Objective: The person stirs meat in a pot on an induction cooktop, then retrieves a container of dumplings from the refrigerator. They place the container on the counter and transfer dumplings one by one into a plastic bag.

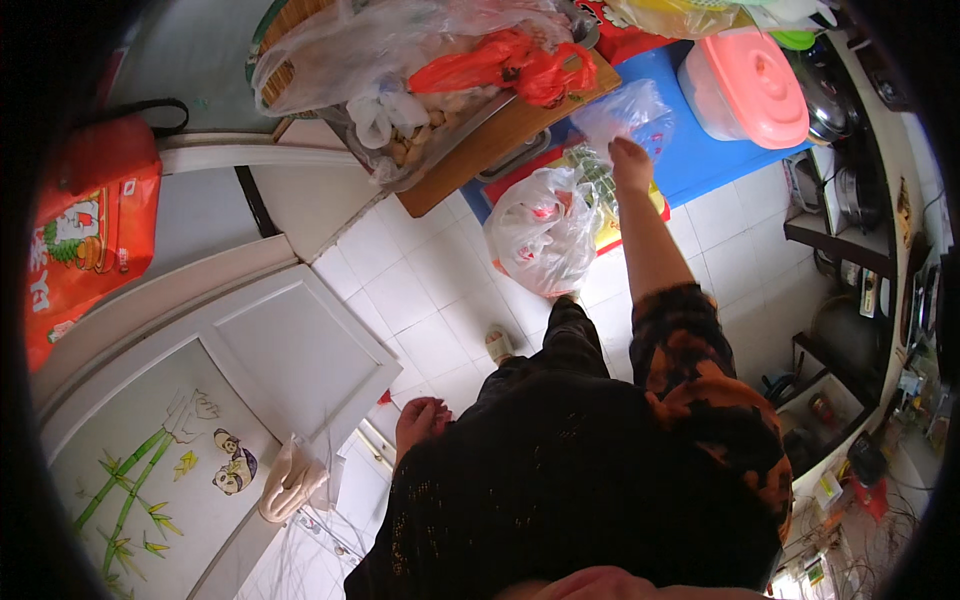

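My right hand (631, 166), fingers curled, reaches over the blue table (694, 174). Its fingertips are at the lower edge of a clear plastic bag (626, 112); whether they grip it I cannot tell. Just left of that wrist, a green-patterned packet (590, 171) lies partly covered. A full white translucent carrier bag (538, 236) with red print sits at the table's near edge, its contents blurred by the plastic. Down by my left side, my left hand (421, 420) hangs with its fingers curled in, and no object shows in it.
A lidded pink plastic container (765, 90) stands on the table's right. Left of it, a wooden board (450, 169) adjoins a tray of clear and red bags (510, 67). A white cabinet door (300, 330) juts out at left. Shelves (840, 240) line the right.
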### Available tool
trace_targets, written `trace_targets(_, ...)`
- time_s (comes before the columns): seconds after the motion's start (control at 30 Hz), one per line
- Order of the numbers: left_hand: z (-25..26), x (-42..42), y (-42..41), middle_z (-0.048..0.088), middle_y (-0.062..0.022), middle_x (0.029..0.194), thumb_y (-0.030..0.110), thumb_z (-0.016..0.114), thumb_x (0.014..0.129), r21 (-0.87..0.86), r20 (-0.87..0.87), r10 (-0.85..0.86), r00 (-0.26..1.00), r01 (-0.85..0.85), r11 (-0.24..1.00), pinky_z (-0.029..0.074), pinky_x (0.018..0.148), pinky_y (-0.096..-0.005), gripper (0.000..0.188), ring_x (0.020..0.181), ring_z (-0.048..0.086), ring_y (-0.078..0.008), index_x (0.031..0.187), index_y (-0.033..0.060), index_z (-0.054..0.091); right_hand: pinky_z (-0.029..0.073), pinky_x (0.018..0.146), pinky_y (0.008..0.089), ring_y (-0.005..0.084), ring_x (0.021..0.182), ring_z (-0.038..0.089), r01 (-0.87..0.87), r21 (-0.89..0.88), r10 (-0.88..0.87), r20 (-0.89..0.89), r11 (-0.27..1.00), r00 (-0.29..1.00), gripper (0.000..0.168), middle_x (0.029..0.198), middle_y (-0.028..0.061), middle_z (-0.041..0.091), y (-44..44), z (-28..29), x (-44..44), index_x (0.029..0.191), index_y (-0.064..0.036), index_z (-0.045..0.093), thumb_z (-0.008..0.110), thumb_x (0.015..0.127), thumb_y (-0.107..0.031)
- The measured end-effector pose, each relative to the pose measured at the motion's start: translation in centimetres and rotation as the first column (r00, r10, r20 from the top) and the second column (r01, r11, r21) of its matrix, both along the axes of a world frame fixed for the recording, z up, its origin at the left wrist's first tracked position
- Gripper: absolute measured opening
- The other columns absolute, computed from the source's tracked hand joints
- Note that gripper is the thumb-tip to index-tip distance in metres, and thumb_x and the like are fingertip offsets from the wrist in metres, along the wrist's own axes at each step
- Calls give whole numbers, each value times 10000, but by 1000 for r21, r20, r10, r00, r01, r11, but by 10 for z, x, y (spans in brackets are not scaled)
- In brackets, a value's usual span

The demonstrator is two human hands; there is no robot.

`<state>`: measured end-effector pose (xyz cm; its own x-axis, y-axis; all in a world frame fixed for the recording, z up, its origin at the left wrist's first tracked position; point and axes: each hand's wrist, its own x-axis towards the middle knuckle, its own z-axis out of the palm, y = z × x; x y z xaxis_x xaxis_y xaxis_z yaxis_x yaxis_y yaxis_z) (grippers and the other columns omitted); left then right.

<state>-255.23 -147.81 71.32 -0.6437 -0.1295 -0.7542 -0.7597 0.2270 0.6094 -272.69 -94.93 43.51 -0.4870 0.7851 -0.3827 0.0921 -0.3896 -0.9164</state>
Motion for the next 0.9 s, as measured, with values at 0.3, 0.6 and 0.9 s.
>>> trace_targets(0.3, -13, -54, 72, 536, -87, 1348, 368, 573, 956, 169, 17, -246, 969, 240, 956, 493, 915, -391, 608, 1178, 548, -230, 1434, 57, 361, 474, 918, 317, 165, 1022, 597, -813, -393, 731, -377, 430, 569, 347, 1096, 57, 631, -184, 121, 166, 1214, -3, 568, 636, 886, -95)
trace_targets(0.6, -23, -123, 38, 679, -61, 1062, 57, 613, 878, 476, -367, -79, 927, 261, 840, 491, 937, -337, 266, 1011, 642, -192, 1135, -7, 631, 414, 1032, 366, 212, 1209, 527, -858, 504, 990, -133, 101, 38, 488, 1309, 109, 556, -260, 219, 72, 1288, -63, 546, 701, 831, -142)
trace_targets(0.9, 64, -153, -38, 642, -153, 1184, -61, 457, 878, 586, -735, 435, 519, 166, 793, 468, 970, -362, 412, 1023, 620, -239, 1257, -3, 608, 430, 997, 395, 295, 1173, 555, -589, 767, 824, 492, -255, 283, 354, 1230, 138, 614, -262, 113, -22, 1191, -80, 626, 638, 849, -172)
